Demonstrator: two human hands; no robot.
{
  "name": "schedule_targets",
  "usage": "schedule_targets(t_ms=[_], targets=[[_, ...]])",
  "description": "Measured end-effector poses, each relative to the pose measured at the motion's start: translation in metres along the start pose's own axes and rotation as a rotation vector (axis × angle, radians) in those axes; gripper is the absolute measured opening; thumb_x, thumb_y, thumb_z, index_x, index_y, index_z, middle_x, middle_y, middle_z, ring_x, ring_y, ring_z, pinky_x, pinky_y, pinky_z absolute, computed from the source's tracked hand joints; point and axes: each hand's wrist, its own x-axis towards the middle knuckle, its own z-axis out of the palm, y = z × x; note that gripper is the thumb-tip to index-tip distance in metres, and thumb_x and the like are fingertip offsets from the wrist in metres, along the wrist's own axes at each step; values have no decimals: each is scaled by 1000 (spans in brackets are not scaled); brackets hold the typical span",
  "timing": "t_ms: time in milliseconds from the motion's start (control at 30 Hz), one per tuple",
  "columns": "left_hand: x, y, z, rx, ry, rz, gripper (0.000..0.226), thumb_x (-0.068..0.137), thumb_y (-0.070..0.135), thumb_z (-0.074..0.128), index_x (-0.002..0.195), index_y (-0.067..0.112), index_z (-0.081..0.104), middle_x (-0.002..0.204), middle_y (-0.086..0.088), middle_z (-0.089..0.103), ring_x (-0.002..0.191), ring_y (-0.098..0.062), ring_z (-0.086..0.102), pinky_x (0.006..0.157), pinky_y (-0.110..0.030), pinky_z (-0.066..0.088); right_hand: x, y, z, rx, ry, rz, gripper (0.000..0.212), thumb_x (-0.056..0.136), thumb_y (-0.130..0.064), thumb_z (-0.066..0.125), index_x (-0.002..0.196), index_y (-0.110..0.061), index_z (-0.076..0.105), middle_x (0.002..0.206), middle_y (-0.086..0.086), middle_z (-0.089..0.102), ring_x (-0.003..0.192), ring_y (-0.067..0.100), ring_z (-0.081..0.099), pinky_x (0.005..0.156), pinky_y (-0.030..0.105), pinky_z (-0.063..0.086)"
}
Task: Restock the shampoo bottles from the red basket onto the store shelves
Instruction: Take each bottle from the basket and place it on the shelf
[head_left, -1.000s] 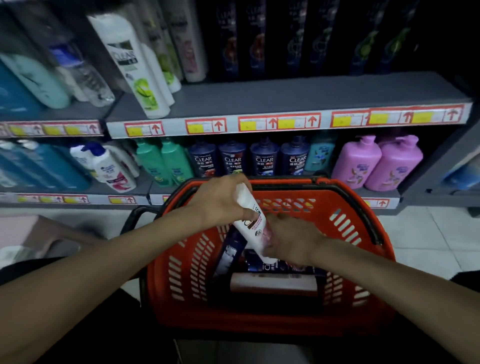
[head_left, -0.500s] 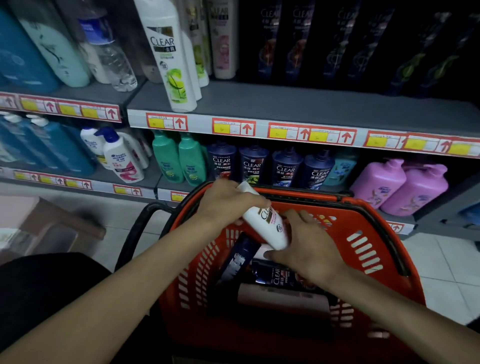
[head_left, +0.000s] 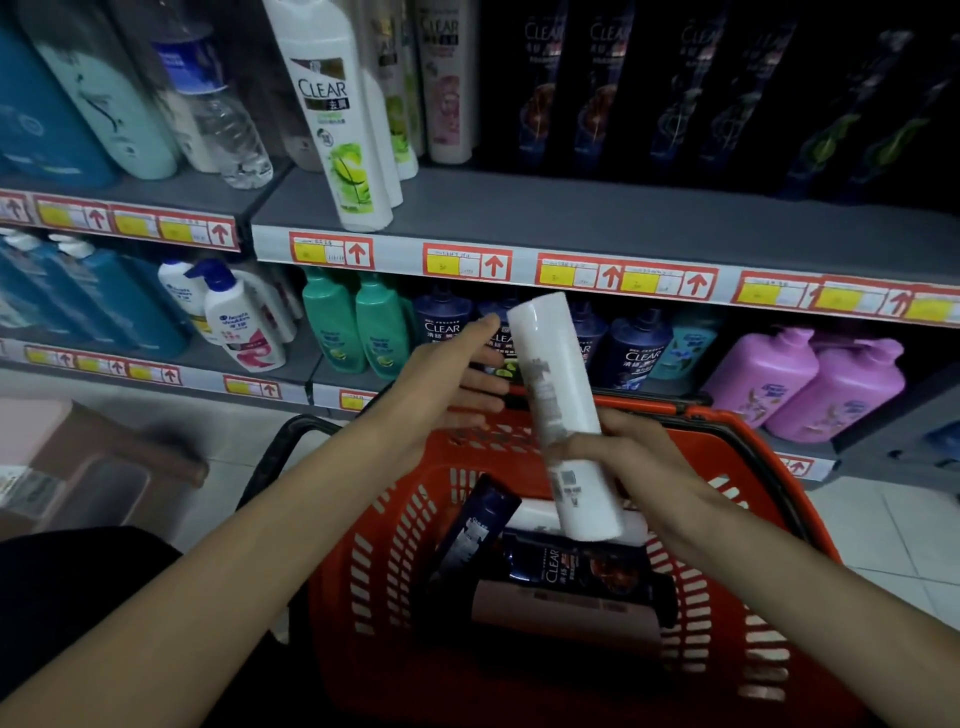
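We hold the white bottle (head_left: 551, 374) tilted over the red basket (head_left: 343, 613) mid-frame, right hand (head_left: 639, 457) grip clamped low on it, left hand (head_left: 441, 384) grip apart beside its top; low one-handed hold could let it tip and drop.

The red plastic basket (head_left: 332, 623) stands before the grey store shelves (head_left: 623, 223). A white cylindrical shampoo bottle (head_left: 561, 405) is above the basket. Dark shampoo bottles (head_left: 571, 569) lie inside it.

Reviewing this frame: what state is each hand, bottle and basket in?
white bottle: tilted, lifted above the red basket.
right hand: grips its lower half.
left hand: open, fingers straight, beside its top.
red basket: holds several bottles.
dark CLEAR bottle: lying in basket.
green-label CLEAR bottle: upright on upper shelf.
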Motion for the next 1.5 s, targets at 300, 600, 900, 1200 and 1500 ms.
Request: schedule_targets(t_ms=[300,600,900,1200,1500], targets=[[-5,-4,13,-5,-7,41,46,97,57,59,111,17,75,97,-6,80,97,-27,77,92,-42,60,-4,-12,-3,489,-39,98,32,89,-23,58,119,-17,70,98,8,73,91,28,69,94,54,56],[-30,-10,32,-19,-28,268,32,100,35,65,129,47,67,106,-1,77,94,-17,74,83,-39,62,-13,-33,6,531,13,-28,31,94,-20,54,122,-15,67,89,8,71,80,25,66,77,44,56],[-44,-2,43,-118,-13,202,39,92,52,70,125,31,74,121,2,76,115,-21,71,107,-51,51,-28,-51,12,387,44,-140,37,92,-7,61,121,-29,72,108,0,78,103,21,72,92,45,59],[-47,18,52,-295,-24,15,51,85,44,79,119,8,75,115,-23,75,90,-32,71,82,-40,58,-47,-55,12,364,46,-220,60,78,13,66,116,-35,63,102,9,71,97,21,71,83,37,58],[-34,27,50,-293,21,125,58,89,46,74,131,7,64,116,-20,75,108,-40,71,91,-49,59,-31,-54,1,380,-59,-113,39,83,-17,84,116,-12,63,104,9,78,93,23,78,90,42,61]])
